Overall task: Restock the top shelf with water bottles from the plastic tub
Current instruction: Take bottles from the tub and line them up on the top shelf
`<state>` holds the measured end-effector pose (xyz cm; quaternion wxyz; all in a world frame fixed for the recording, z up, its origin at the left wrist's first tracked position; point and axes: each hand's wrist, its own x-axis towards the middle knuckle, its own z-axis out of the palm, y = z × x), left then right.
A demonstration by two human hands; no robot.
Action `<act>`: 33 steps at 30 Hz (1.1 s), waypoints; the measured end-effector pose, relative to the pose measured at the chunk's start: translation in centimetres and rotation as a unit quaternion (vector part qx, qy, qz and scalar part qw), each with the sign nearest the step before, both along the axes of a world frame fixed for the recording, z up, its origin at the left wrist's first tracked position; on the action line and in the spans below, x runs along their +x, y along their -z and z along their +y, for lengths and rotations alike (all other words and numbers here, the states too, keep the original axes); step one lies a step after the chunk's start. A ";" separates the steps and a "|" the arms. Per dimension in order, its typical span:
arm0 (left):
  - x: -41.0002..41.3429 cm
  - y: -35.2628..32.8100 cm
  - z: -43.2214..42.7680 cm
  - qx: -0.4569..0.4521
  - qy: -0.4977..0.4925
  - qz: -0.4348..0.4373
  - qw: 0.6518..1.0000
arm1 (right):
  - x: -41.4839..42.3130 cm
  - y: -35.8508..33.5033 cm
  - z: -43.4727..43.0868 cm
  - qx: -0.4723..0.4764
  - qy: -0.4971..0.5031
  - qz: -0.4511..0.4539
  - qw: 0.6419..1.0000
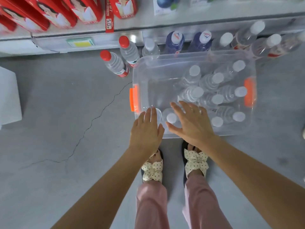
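Note:
A clear plastic tub [142, 66] with orange handles stands on the grey floor in front of my feet. Several clear water bottles with white caps stand upright in it, mostly on its right side. One white-capped bottle [171, 117] stands at the tub's near left corner, between my two hands. My left hand [146, 129] hovers over the tub's near left rim with straight fingers and holds nothing. My right hand [189, 121] is spread flat just right of that bottle, above the tub's near edge, also empty.
Two red-capped bottles [113, 63] stand on the floor left of the tub. Blue bottles [175, 40] and white-capped bottles [257, 38] line the floor behind it, under a white shelf edge [148, 22]. Red packages [66, 12] sit on that shelf. A white box [8, 96] stands at far left.

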<state>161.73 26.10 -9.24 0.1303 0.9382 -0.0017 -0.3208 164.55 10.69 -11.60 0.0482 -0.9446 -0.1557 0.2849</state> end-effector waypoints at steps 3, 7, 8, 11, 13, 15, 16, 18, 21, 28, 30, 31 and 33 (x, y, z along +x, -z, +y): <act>0.6 1.7 -0.1 -0.022 -0.022 0.003 1.000 | 0.3 1.7 0.0 0.002 -0.014 -0.039 0.999; 1.6 3.4 -0.1 -0.066 -0.086 0.077 0.991 | 0.5 3.6 0.1 -0.018 -0.031 -0.051 0.998; 1.8 3.8 -0.1 -0.078 -0.095 0.088 0.989 | 0.6 3.9 0.2 -0.020 -0.035 -0.047 0.998; 1.9 5.1 -0.2 -0.119 -0.144 0.096 0.978 | 0.7 4.7 0.3 -0.031 -0.057 -0.003 0.998; 1.9 5.5 -0.4 -0.154 -0.223 0.086 0.959 | 1.0 5.4 0.4 -0.027 -0.063 0.012 0.998; 2.0 5.9 -0.7 -0.198 -0.296 0.059 0.932 | 1.6 6.0 0.7 -0.014 -0.054 0.018 0.998; 2.0 6.0 -0.8 -0.215 -0.320 0.047 0.921 | 2.0 6.2 0.7 -0.010 -0.050 0.026 0.998; 1.8 6.6 -0.7 -0.238 -0.358 0.033 0.902 | 2.7 6.6 0.6 -0.004 -0.047 0.047 0.998; 1.5 7.2 -0.2 -0.246 -0.403 0.029 0.881 | 3.2 6.7 -0.4 0.014 -0.020 0.071 0.997; 1.9 9.1 -1.0 -0.240 -0.372 0.059 0.895 | 5.0 8.7 -1.4 0.151 0.159 0.167 0.961; 2.1 9.4 -1.3 -0.247 -0.410 0.079 0.875 | 5.6 9.4 -1.4 0.184 0.164 0.195 0.949; 2.1 9.6 -1.3 -0.254 -0.429 0.087 0.863 | 5.8 9.7 -1.4 0.198 0.159 0.211 0.944; 2.3 10.1 -1.4 -0.256 -0.442 0.086 0.855 | 5.9 10.1 -1.2 0.231 0.154 0.238 0.931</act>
